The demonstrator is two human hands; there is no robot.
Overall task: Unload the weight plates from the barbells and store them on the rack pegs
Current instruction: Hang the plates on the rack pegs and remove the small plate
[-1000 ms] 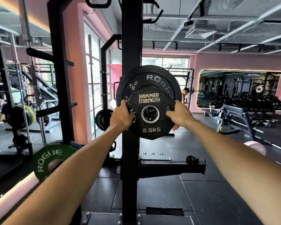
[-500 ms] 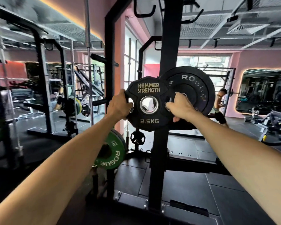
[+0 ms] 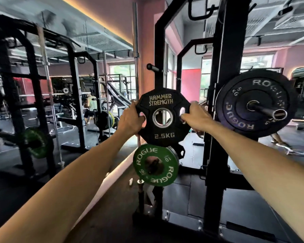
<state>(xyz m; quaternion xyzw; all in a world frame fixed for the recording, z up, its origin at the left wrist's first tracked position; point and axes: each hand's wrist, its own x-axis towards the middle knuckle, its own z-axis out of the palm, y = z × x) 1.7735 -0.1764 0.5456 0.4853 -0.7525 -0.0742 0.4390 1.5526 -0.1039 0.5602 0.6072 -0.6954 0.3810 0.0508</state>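
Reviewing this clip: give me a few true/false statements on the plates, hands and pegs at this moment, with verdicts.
1. Both hands grip the 2.5 kg plate. True: left hand, right hand.
2. The 2.5 kg plate sits on a peg. False: its centre hole is empty; it is held in the air.
3. The green plate is below the held plate. True.
4. The 5 kg plate is green. False: it is black.
5. The bare peg holds a plate. False: it carries nothing.
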